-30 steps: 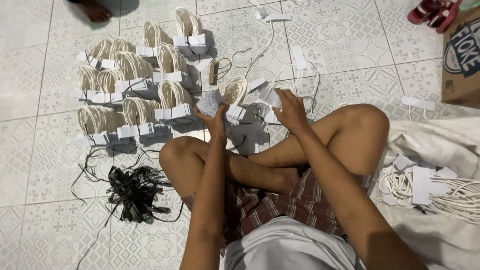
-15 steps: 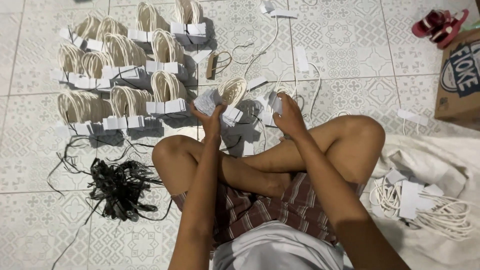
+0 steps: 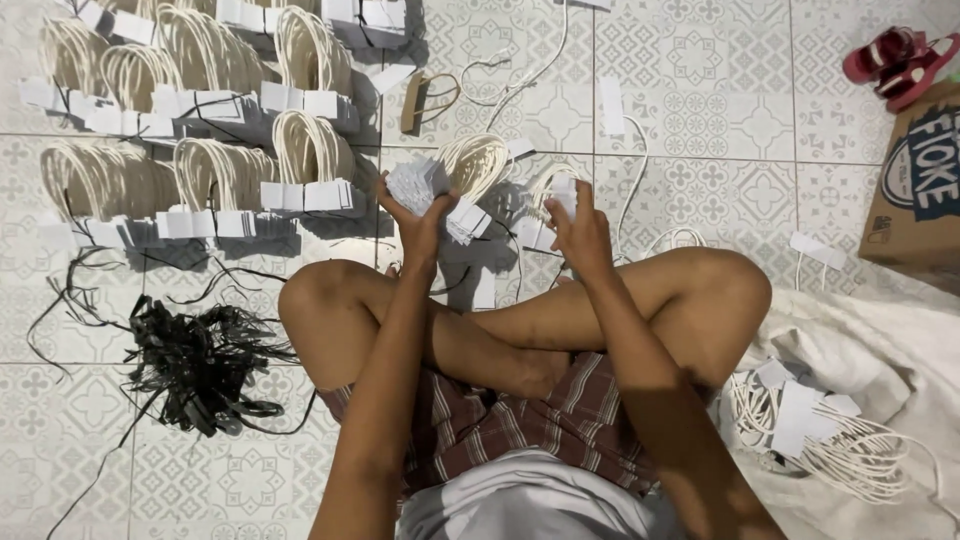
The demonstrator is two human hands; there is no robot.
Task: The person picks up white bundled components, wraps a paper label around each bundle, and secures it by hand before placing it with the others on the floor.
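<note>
Left hand [image 3: 420, 215] fingers pinch a tag stack [image 3: 418, 183]; right hand [image 3: 580, 232] fingers pinch one tag [image 3: 563, 193]. Bundles [image 3: 250, 170] crowd the floor [image 3: 700, 130] at left, and bare tiles lie ahead on the right.

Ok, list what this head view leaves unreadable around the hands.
- Left hand: its palm covers part of the stack of white tags.
- Right hand: whether it pinches the white tag or its cord is too small.
- Top row of tag bundles: cut by upper edge.
</note>
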